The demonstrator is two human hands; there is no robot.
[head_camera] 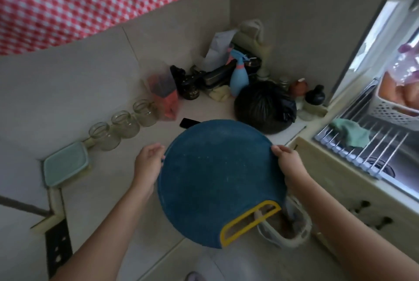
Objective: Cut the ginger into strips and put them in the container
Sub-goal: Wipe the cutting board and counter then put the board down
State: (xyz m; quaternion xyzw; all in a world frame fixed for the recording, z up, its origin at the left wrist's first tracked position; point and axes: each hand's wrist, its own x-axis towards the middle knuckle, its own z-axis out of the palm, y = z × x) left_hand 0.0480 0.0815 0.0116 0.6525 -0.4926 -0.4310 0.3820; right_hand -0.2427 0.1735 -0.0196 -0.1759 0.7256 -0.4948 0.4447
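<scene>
Left hand [148, 162] grips the cutting board [215, 178] at 9 o'clock, right hand [286, 164] at 3; I'd lay it down flat.

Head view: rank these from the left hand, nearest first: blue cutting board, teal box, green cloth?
1. The blue cutting board, held at its edge by the left hand.
2. The teal box, on the counter to the left.
3. The green cloth, far right.

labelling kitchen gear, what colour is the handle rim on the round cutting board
Yellow handle rim on a dark blue cutting board; head view.
</scene>
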